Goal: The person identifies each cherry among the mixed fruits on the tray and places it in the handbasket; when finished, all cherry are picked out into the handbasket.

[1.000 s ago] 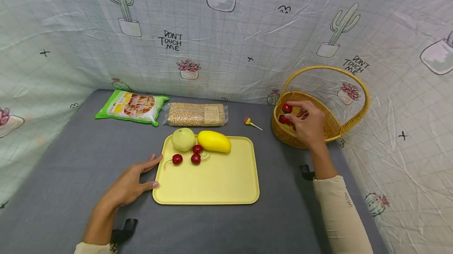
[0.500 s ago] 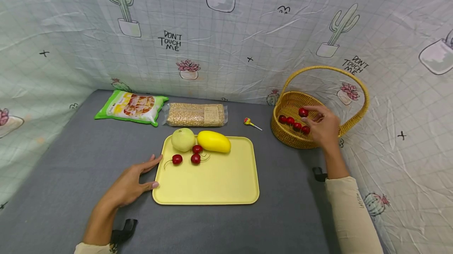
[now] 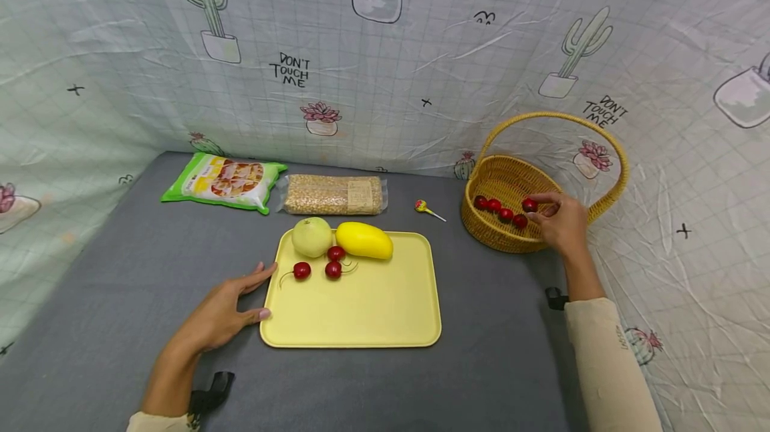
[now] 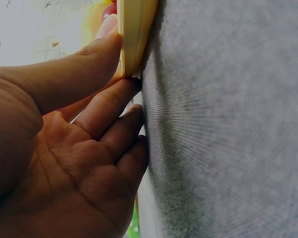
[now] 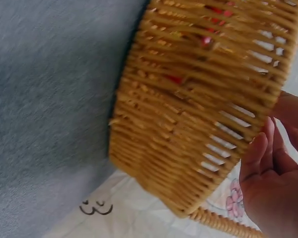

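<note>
My right hand [image 3: 564, 221] reaches over the near right rim of a wicker basket [image 3: 496, 235] and pinches a dark red cherry [image 3: 530, 204] between thumb and fingertips. Several more cherries [image 3: 506, 215] lie in a row inside the basket. From the right wrist view, the basket's woven wall [image 5: 188, 114] hides the held cherry. My left hand [image 3: 225, 311] rests at the left edge of a yellow tray [image 3: 385, 311], thumb and fingers spread along the rim. On the tray sit 3 stemmed cherries [image 3: 333, 270], a pale green round fruit [image 3: 311, 237] and a yellow mango [image 3: 363, 241].
Behind the tray lie a green-and-white snack bag [image 3: 225, 181] and a clear pack of grains [image 3: 333, 194]. A lollipop [image 3: 423, 206] lies between tray and basket. The basket's tall handle [image 3: 544, 115] arches up, and a patterned cloth [image 3: 385, 84] hangs behind the table.
My right hand, pinching a cherry, has moved rightward and slightly lower within the basket, uncovering the row of cherries there. The left hand and tray have stayed put.
</note>
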Available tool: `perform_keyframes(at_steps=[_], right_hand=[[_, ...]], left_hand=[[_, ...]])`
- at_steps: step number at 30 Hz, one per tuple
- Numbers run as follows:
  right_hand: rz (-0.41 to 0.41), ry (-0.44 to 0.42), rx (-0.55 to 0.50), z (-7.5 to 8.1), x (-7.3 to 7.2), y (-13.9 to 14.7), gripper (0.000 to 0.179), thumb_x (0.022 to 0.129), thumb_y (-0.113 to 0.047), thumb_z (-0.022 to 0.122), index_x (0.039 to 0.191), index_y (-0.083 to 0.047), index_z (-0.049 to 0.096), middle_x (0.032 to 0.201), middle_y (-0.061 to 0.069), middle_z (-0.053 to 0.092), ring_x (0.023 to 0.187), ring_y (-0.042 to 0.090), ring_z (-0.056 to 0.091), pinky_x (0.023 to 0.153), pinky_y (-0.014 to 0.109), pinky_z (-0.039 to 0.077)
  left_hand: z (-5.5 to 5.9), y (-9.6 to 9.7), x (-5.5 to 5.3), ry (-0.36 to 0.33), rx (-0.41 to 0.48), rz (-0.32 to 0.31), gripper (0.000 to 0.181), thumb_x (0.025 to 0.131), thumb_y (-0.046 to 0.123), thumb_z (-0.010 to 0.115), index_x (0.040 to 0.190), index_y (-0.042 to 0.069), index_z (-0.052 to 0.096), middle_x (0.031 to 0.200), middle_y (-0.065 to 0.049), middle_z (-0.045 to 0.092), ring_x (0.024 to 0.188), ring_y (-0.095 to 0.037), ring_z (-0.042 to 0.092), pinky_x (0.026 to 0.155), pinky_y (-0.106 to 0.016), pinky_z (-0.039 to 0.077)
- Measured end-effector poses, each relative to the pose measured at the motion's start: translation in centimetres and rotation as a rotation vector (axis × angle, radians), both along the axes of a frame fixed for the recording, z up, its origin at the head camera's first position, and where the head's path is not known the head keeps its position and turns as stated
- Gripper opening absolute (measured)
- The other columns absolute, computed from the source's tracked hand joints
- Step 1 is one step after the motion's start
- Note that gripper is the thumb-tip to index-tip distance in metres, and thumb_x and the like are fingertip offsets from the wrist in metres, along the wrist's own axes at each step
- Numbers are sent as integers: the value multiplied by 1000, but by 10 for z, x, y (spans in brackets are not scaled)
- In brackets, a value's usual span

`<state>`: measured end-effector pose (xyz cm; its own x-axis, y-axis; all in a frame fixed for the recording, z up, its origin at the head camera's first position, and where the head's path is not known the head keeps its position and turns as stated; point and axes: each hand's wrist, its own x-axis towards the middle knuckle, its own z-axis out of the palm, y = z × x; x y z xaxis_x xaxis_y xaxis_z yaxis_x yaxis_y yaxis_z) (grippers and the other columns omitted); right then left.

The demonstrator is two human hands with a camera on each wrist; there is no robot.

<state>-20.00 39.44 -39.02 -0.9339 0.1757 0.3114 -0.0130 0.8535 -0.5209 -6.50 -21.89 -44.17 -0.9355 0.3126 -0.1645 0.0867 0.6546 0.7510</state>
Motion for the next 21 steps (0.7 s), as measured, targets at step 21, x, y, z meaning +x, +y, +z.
perform_keyframes(at_steps=[21], right_hand=[[88, -275, 122, -8, -17, 29, 33, 85, -2, 84, 116, 6, 78, 111, 31, 76, 91, 47, 70, 96, 64, 49]], left_hand=[[1, 1, 0, 5, -11, -3, 86, 89, 16, 85, 164, 12, 43, 167, -29, 33, 155, -55, 31, 116, -75, 33]])
